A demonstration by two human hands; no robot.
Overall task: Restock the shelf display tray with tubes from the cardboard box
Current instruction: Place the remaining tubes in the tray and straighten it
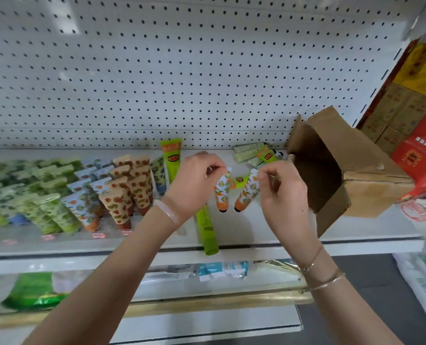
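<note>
While two tubes hang cap-down over the shelf (pixel 256 236), you pinch each by its crimped end: your left hand (pixel 194 183) holds the left tube (pixel 222 192), your right hand (pixel 281 192) the right tube (pixel 247 192). The box (pixel 356 185) lies open just to the right; the tray (pixel 112 232) stands to the left, well stocked. This looks like the carry step. Next, swing both left and seat them cap-down among the matching tubes (pixel 82 207).
</note>
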